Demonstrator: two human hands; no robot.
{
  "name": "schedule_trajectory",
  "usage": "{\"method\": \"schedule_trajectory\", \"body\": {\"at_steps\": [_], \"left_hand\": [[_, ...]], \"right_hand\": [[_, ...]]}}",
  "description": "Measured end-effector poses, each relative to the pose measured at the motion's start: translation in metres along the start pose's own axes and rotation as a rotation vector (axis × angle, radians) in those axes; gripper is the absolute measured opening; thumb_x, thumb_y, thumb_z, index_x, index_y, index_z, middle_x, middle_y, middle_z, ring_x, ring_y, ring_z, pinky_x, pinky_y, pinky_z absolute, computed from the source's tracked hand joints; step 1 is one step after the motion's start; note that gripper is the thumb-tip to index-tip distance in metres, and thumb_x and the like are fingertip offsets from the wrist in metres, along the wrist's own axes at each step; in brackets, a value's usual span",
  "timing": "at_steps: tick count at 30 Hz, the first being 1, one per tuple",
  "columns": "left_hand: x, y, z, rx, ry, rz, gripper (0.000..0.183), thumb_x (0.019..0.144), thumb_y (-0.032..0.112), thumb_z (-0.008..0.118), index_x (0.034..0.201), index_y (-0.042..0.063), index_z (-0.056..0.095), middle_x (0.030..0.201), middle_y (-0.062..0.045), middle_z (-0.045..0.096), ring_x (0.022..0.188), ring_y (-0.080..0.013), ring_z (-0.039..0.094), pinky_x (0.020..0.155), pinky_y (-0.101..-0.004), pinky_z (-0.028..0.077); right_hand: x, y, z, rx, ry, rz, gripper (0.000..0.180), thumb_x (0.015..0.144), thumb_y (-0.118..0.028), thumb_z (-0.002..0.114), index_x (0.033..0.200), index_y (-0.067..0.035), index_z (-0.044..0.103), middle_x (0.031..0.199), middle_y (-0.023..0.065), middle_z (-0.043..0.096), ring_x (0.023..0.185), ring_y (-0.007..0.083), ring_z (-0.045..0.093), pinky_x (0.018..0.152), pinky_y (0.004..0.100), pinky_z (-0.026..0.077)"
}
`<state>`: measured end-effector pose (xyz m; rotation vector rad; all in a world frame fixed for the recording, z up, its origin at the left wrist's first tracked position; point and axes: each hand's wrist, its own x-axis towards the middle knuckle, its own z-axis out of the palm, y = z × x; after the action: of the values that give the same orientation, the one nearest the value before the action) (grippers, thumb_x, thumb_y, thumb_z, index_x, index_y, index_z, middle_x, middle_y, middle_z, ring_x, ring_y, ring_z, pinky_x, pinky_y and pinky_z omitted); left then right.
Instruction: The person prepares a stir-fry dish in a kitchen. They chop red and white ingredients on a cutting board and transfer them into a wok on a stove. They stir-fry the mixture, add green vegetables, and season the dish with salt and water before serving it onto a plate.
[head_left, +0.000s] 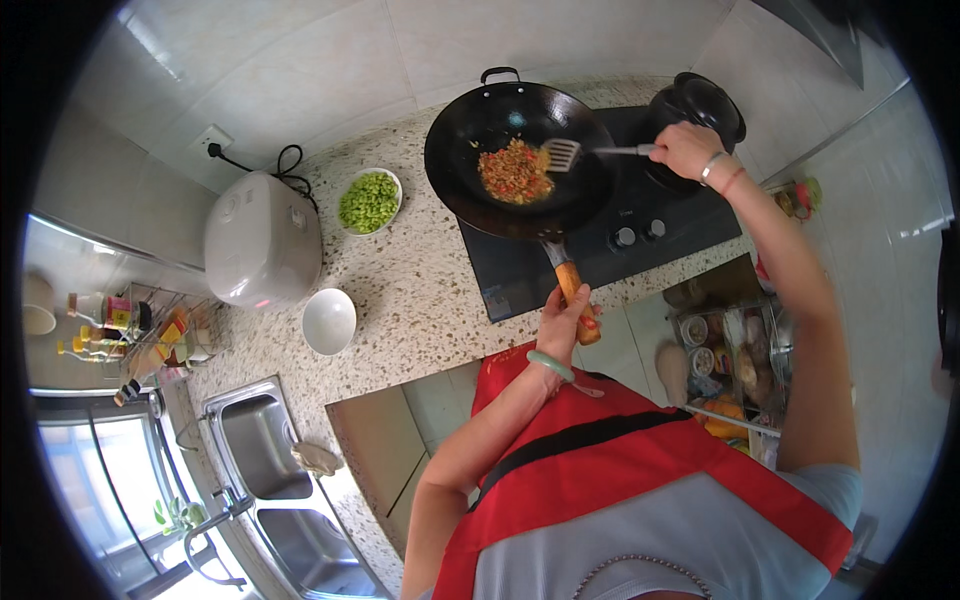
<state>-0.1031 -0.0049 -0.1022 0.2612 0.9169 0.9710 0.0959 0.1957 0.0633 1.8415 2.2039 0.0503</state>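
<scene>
A black wok (465, 180) sits over the left side of the dark glass cooktop (697, 217). Its wooden handle (568, 279) points toward me, and my left hand (564, 319) is wrapped around it. My right hand (684, 148) grips the handle of a slotted metal spatula (564, 155). The spatula's blade is inside the wok, at the right edge of a chopped, reddish-brown food mixture (514, 172) with red bits. To the left of the wok, a white plate (398, 196) holds chopped green vegetable pieces (367, 201).
A white rice cooker (262, 240) and a white bowl (328, 322) stand on the speckled counter (412, 300). Behind my right hand is a black pot (705, 105). Sauce bottles (109, 311) fill a wire rack near the double steel sink (262, 442). A shelf rack (739, 360) stands at right.
</scene>
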Motion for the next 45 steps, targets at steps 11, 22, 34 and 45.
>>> {"method": "schedule_trajectory", "body": {"at_steps": [11,22,34,45], "left_hand": [[0.011,0.028,-0.021,-0.128,0.306,0.253,0.071,0.087,0.032,0.064,0.138,-0.003,0.028,0.135,-0.016,0.042,0.128,-0.0262,0.038,0.103,-0.0376,0.034],[0.027,0.059,-0.059,-0.188,0.35,0.337,0.071,0.088,0.03,0.063,0.139,-0.002,0.027,0.138,-0.019,0.039,0.13,-0.0299,0.036,0.104,-0.0414,0.034],[0.039,0.063,-0.078,-0.186,0.334,0.254,0.064,0.09,0.026,0.06,0.138,-0.001,0.029,0.137,-0.019,0.04,0.128,-0.0295,0.038,0.103,-0.0425,0.034],[0.051,0.09,-0.113,-0.207,0.386,0.309,0.055,0.092,0.023,0.056,0.137,0.0,0.033,0.134,-0.019,0.042,0.125,-0.0305,0.042,0.1,-0.0421,0.039]], "right_hand": [[0.128,-0.03,-0.019,-0.005,0.263,-0.337,0.02,0.082,-0.027,0.064,0.098,-0.016,0.067,0.09,0.0071,0.067,0.089,0.0282,0.062,0.075,0.0427,0.047],[0.084,-0.049,-0.036,-0.234,0.522,-0.717,0.018,0.08,-0.022,0.063,0.096,-0.017,0.065,0.086,0.0,0.06,0.09,0.0181,0.056,0.081,0.0335,0.039],[-0.037,-0.009,-0.034,0.156,-0.183,-0.175,0.028,0.08,-0.034,0.062,0.096,-0.012,0.071,0.09,0.0114,0.068,0.085,0.0298,0.064,0.075,0.0368,0.05],[0.005,-0.044,0.056,1.204,-0.502,0.105,0.039,0.093,-0.039,0.049,0.094,-0.003,0.062,0.051,0.0032,0.05,0.035,0.0089,0.039,0.034,0.025,0.028]]}}
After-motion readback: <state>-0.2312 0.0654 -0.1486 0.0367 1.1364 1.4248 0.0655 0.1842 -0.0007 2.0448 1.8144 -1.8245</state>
